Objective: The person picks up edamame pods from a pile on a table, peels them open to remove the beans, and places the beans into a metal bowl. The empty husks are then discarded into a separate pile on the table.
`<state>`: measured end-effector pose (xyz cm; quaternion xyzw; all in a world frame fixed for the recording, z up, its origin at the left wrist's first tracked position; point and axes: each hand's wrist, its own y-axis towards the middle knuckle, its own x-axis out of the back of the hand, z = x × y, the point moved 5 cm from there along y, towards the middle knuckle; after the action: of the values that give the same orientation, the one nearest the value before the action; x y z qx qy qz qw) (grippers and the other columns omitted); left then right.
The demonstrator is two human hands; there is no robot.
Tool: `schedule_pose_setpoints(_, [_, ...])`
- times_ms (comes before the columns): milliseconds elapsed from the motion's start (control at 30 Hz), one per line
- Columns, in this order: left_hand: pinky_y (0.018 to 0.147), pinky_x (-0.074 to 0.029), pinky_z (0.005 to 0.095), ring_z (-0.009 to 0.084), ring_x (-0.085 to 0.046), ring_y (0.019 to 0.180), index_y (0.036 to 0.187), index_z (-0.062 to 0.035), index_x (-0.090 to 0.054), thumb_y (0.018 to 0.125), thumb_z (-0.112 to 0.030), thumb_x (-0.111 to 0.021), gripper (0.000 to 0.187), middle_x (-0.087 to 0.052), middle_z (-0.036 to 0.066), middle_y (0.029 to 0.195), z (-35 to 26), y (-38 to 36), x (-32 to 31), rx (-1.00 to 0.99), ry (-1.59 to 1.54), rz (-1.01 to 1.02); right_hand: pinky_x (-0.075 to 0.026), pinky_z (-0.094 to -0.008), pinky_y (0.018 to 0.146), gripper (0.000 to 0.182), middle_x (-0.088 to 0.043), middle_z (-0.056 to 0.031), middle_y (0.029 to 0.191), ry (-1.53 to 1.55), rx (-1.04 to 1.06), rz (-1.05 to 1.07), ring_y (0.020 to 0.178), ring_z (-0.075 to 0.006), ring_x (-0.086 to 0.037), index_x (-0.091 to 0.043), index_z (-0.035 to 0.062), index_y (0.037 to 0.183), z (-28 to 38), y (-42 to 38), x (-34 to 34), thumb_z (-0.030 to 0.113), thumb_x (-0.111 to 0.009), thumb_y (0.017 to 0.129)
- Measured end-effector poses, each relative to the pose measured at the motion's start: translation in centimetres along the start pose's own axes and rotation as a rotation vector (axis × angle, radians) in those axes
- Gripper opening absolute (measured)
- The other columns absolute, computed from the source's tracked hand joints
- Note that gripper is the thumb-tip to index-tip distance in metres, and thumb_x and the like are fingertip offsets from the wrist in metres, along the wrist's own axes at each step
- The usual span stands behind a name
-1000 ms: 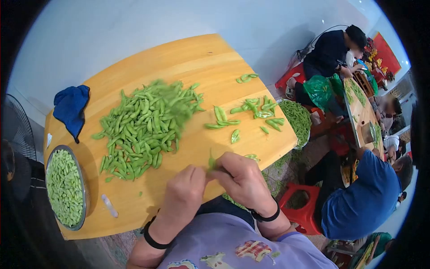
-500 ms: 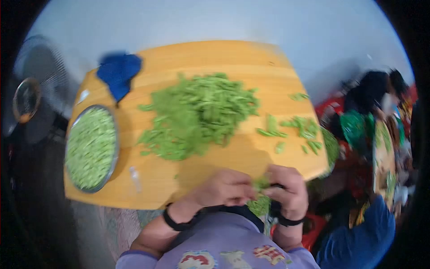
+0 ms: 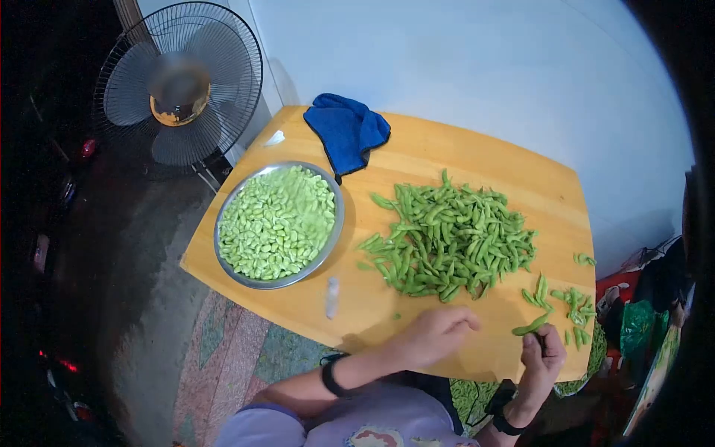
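Note:
My right hand (image 3: pixel 542 356) pinches a green soybean pod (image 3: pixel 529 326) between thumb and fingers, just above the table's front right part. To its left, my left hand (image 3: pixel 438 339) is closed with the fingers curled together; whatever may be inside is hidden. A large pile of green soybean pods (image 3: pixel 462 238) lies on the wooden table beyond both hands. On the left stands a round metal bowl (image 3: pixel 339 223), filled with shelled green soybeans (image 3: pixel 275 231). Several loose pods (image 3: pixel 538 292) are near my right hand, and some emptied-looking pods (image 3: pixel 579 305) lie at the right edge.
A blue cloth (image 3: pixel 346 134) is at the back of the wooden table (image 3: pixel 477 153), by the wall. A standing fan (image 3: pixel 179 89) is behind the left corner. Near the bowl lies a small clear plastic piece (image 3: pixel 331 298). Green pods (image 3: pixel 473 398) are below the front edge.
The view has swung left. My hands, close together over the front edge before, are now apart. The right hand holds a whole pod over the table; the left has moved away from it.

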<state>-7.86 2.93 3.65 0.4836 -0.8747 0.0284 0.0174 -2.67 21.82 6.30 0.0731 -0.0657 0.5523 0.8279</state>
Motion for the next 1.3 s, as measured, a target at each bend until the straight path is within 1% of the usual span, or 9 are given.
schedule_pose_setpoints(100, [0.071,-0.044,0.0267,0.0121,-0.053,0.081,0.100,-0.0018,-0.055,0.086,-0.006,-0.046,0.017,-0.057,0.005,0.089,-3.2,-3.3,7.8,-0.208,-0.089,-0.301,-0.022,-0.0179,0.046,0.006,-0.039,0.0067,0.061,-0.010,0.028,-0.036,0.052,-0.0017,-0.029,-0.051,0.0035,0.075,-1.2,1.1,1.5,0.003,-0.054,0.081])
schedule_pose_setpoints(133, [0.074,-0.043,0.0287,0.0161,-0.054,0.085,0.095,-0.0010,-0.056,0.084,-0.001,-0.047,0.015,-0.057,0.006,0.089,-5.1,-4.2,11.3,-0.176,0.413,-0.406,-0.018,-0.0184,0.043,0.009,-0.035,0.0075,0.058,-0.049,0.015,-0.058,0.049,-0.0005,-0.026,-0.051,0.0049,0.075,-1.8,1.5,2.0,0.007,-0.055,0.082])
schedule_pose_setpoints(267, [0.076,-0.042,0.0273,0.0167,-0.055,0.083,0.082,-0.0015,-0.059,0.076,0.007,-0.051,0.013,-0.056,0.006,0.084,-8.5,-6.1,22.1,-0.177,0.904,-0.663,-0.018,-0.0185,0.043,0.011,-0.035,0.0078,0.058,-0.074,0.034,-0.076,0.048,-0.0004,-0.026,-0.051,0.0043,0.076,-3.3,1.8,3.2,0.011,-0.055,0.083])
schedule_pose_setpoints(400, [0.077,-0.042,0.0255,0.0149,-0.055,0.084,0.081,0.0005,-0.060,0.079,0.005,-0.049,0.012,-0.058,0.005,0.088,-7.6,-6.2,25.5,-0.130,0.875,-0.599,-0.018,-0.0184,0.043,0.011,-0.035,0.0078,0.058,-0.079,0.042,-0.104,0.048,-0.0003,-0.027,-0.051,0.0042,0.076,-3.2,1.3,3.5,0.012,-0.055,0.083])
schedule_pose_setpoints(467, [0.079,-0.042,0.0247,0.0124,-0.055,0.087,0.097,0.0013,-0.059,0.082,0.003,-0.048,0.019,-0.060,0.006,0.099,-6.0,-6.1,26.5,0.127,0.650,-0.607,-0.026,-0.0179,0.048,0.006,-0.042,0.0047,0.065,-0.006,-0.065,-0.078,0.057,-0.0025,-0.033,-0.053,-0.0011,0.081,-2.8,1.1,3.7,0.004,-0.053,0.083])
schedule_pose_setpoints(567, [0.079,-0.042,0.0238,0.0101,-0.055,0.087,0.117,-0.0008,-0.051,0.083,0.002,-0.048,0.034,-0.057,0.009,0.112,-6.1,-6.2,27.3,-0.038,0.351,-0.675,-0.026,-0.0177,0.048,0.007,-0.043,0.0048,0.065,-0.034,-0.058,-0.111,0.056,-0.0024,-0.033,-0.055,-0.0009,0.083,-3.7,1.3,5.1,0.006,-0.054,0.082])
schedule_pose_setpoints(867, [0.095,-0.035,0.0293,0.0181,-0.048,0.112,0.109,0.0014,-0.057,0.081,0.003,-0.051,0.029,-0.056,0.011,0.115,-6.7,-6.1,26.1,0.043,0.469,-0.605,-0.035,-0.0203,0.061,0.019,-0.048,-0.0011,0.074,-0.314,-0.011,-0.353,0.068,-0.0080,-0.040,-0.054,-0.0062,0.096,-3.1,1.3,8.8,0.006,-0.053,0.082])
schedule_pose_setpoints(1133, [0.089,-0.038,0.0312,0.0177,-0.056,0.089,0.089,0.0026,-0.060,0.082,0.002,-0.052,0.011,-0.063,0.010,0.089,-11.2,-7.6,20.6,-0.361,1.163,-0.893,-0.033,-0.0175,0.056,0.013,-0.052,0.0009,0.073,-0.190,-0.053,-0.391,0.064,-0.0041,-0.042,-0.056,-0.0016,0.090,-3.8,0.9,10.4,0.009,-0.056,0.083])
schedule_pose_setpoints(1300, [0.068,-0.043,0.0330,0.0236,-0.054,0.075,0.085,-0.0009,-0.062,0.069,0.000,-0.062,0.016,-0.059,0.009,0.078,-8.7,-2.4,8.9,-0.410,1.077,-0.356,-0.038,-0.0220,0.054,0.008,-0.051,0.0010,0.068,-0.135,-0.059,-0.109,0.060,-0.0082,-0.045,-0.054,-0.0011,0.083,-4.5,0.0,5.5,0.005,-0.057,0.081])
